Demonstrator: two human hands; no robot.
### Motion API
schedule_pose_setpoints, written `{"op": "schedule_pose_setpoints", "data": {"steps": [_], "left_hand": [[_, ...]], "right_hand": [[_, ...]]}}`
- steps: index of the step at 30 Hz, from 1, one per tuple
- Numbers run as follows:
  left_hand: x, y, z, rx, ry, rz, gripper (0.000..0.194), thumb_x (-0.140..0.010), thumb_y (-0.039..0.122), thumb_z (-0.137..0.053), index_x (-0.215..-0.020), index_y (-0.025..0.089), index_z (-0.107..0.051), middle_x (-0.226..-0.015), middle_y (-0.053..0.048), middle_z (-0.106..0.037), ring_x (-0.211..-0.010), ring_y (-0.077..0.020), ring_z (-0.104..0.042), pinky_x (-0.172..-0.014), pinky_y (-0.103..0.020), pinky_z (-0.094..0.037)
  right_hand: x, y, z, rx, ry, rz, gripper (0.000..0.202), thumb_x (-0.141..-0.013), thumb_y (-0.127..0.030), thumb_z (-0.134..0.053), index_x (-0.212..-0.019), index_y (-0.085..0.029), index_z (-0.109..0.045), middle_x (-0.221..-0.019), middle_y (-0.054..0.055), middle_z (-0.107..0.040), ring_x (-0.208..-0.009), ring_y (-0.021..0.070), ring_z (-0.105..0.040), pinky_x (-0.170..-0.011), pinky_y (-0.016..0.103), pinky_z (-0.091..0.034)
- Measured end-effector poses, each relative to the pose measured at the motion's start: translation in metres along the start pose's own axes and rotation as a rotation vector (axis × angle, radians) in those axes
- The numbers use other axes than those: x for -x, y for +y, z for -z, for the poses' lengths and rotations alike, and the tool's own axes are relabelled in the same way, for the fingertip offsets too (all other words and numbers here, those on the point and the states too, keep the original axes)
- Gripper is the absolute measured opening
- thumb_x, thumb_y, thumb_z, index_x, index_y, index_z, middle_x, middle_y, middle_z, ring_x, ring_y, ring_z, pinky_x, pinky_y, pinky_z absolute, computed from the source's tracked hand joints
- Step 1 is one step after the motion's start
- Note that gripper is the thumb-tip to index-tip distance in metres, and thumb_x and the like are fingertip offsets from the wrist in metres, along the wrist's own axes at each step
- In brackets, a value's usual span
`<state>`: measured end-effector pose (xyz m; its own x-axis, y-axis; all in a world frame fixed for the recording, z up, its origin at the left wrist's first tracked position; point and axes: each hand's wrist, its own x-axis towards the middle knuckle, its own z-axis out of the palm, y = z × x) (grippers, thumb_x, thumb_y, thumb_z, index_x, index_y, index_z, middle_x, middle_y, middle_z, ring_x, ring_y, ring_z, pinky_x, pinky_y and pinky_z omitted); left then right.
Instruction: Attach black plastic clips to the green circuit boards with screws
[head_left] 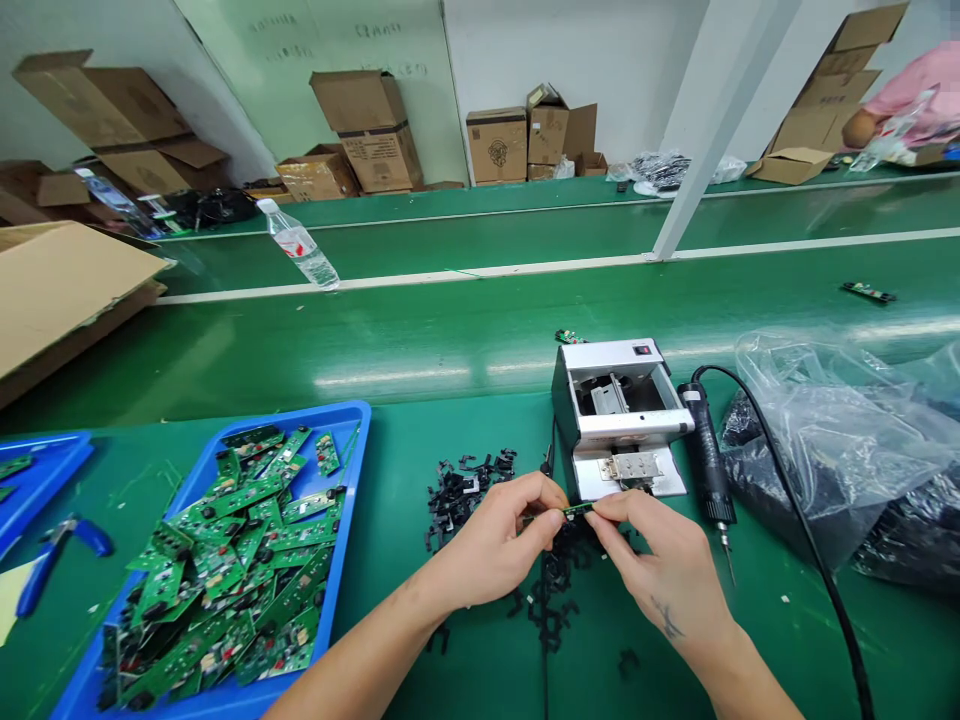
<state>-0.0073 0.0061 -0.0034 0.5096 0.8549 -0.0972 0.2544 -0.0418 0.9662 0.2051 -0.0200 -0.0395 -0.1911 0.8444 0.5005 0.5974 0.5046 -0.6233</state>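
A small green circuit board [577, 511] is held level between my two hands, just in front of a silver and black machine [630, 425]. My left hand [504, 535] pinches its left end between thumb and fingers. At the right end, my right hand [658, 560] grips it with thumb and index finger. Small black plastic parts [452, 500] are heaped left of the machine, and more lie scattered beneath my hands. To the left, a blue tray [351, 500] holds many green boards [247, 545].
A black electric screwdriver [706, 455] with a cord stands right of the machine, beside plastic bags [817, 470] of black parts. Blue-handled cutters [56, 560] lie far left. A water bottle [300, 245] and cardboard boxes [496, 145] are behind. A person in pink [919, 95] is at back right.
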Motion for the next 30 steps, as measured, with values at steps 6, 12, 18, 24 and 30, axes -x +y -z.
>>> {"op": "schedule_pose_setpoints", "data": {"steps": [6,12,18,24,30], "left_hand": [[-0.004,-0.006,-0.001,-0.165,0.07,-0.196,0.011,-0.095,0.014,-0.058,-0.085,0.018,-0.059,-0.102,-0.004,-0.065,-0.099,-0.0178,-0.061,-0.089,-0.029,-0.046],[-0.013,-0.024,-0.004,-0.398,0.103,-0.453,0.016,-0.099,0.011,-0.051,-0.097,0.019,-0.064,-0.113,-0.008,-0.066,-0.102,-0.0174,-0.064,-0.088,-0.029,-0.051],[-0.014,-0.036,-0.003,-0.691,0.13,-0.606,0.024,-0.1,0.007,-0.044,-0.109,0.018,-0.064,-0.122,-0.011,-0.068,-0.101,-0.0207,-0.062,-0.087,-0.035,-0.054],[-0.016,-0.034,-0.004,-0.823,0.162,-0.608,0.026,-0.099,0.007,-0.042,-0.108,0.017,-0.065,-0.122,-0.011,-0.069,-0.095,-0.0199,-0.064,-0.081,-0.034,-0.058],[-0.025,-0.067,0.0,-0.908,0.352,-0.869,0.03,-0.098,0.016,-0.049,-0.117,0.028,-0.069,-0.119,-0.003,-0.074,-0.101,-0.0214,-0.072,-0.086,-0.029,-0.062]], "right_hand": [[0.002,0.004,0.0,0.098,0.04,0.036,0.01,-0.093,-0.01,-0.064,-0.091,-0.021,-0.065,-0.091,0.004,-0.069,-0.086,0.0163,-0.066,-0.079,0.029,-0.053],[0.003,0.009,-0.008,0.201,0.075,0.024,0.011,-0.094,-0.013,-0.063,-0.087,-0.019,-0.068,-0.089,0.005,-0.067,-0.083,0.0157,-0.066,-0.079,0.027,-0.051],[0.001,0.011,0.009,0.167,0.024,-0.015,0.015,-0.098,-0.024,-0.058,-0.091,-0.022,-0.071,-0.085,0.003,-0.067,-0.076,0.0147,-0.066,-0.072,0.025,-0.052],[-0.022,0.066,0.063,0.272,0.154,-0.716,0.032,-0.094,-0.04,-0.063,-0.115,-0.017,-0.068,-0.104,0.013,-0.07,-0.092,0.0285,-0.066,-0.09,0.05,-0.051],[-0.067,0.077,0.052,0.195,0.146,-0.955,0.038,-0.096,-0.036,-0.065,-0.128,-0.015,-0.06,-0.128,0.013,-0.062,-0.11,0.0248,-0.064,-0.092,0.045,-0.057]]}}
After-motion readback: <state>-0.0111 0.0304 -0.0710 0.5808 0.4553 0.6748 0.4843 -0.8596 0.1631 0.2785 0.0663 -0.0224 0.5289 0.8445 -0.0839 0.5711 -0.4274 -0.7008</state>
